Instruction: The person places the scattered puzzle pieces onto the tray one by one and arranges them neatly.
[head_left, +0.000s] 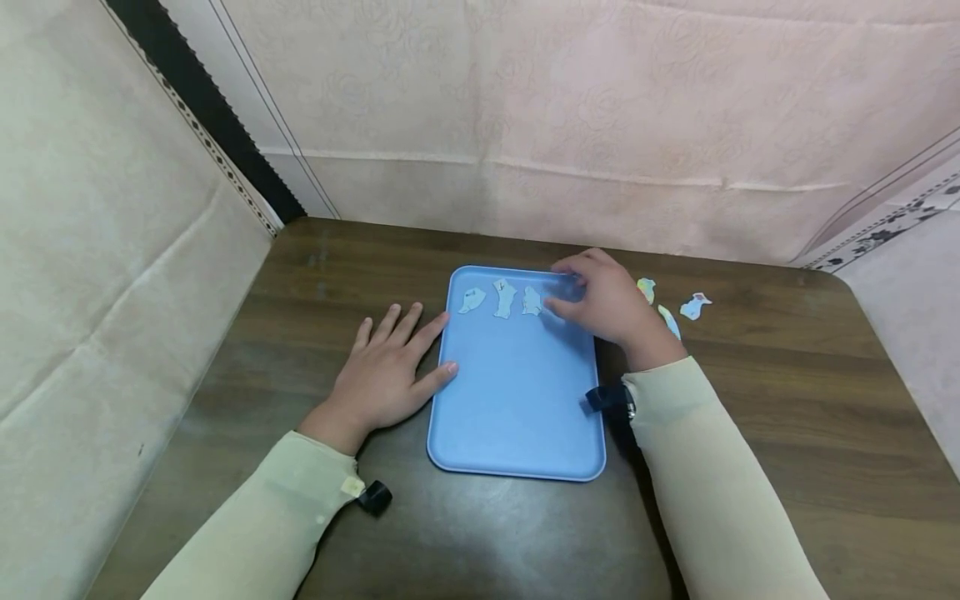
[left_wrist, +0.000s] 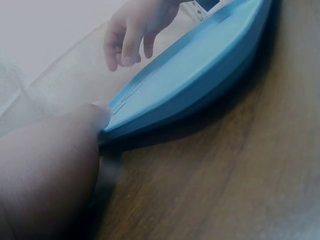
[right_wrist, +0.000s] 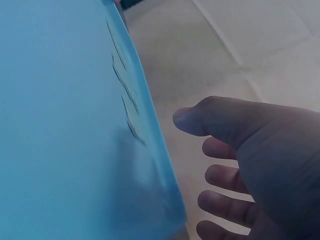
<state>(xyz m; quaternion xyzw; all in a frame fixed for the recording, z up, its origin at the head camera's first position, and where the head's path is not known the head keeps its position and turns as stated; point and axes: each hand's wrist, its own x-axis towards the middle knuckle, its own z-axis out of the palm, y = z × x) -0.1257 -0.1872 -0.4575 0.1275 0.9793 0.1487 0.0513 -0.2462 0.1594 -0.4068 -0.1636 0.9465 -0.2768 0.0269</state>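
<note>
A blue tray (head_left: 517, 400) lies on the table with three small pale paper cutouts in a row near its far edge: a left one (head_left: 472, 300), a middle one (head_left: 505, 297) and a right one (head_left: 531, 301). My left hand (head_left: 382, 379) is spread flat at the tray's left side, its thumb and index fingertip on the rim. Over the tray's far right corner hovers my right hand (head_left: 611, 304), fingers loosely bent, thumb apart from them. In the right wrist view nothing shows between the right thumb (right_wrist: 200, 120) and the fingers.
Right of the tray, beside the right wrist, lie more cutouts: a yellow-green one (head_left: 646, 289), a bluish one (head_left: 669, 322) partly behind the wrist, and one farther right (head_left: 695, 306). Cloth-covered walls (head_left: 562, 100) rise behind and beside the wooden table (head_left: 772, 375).
</note>
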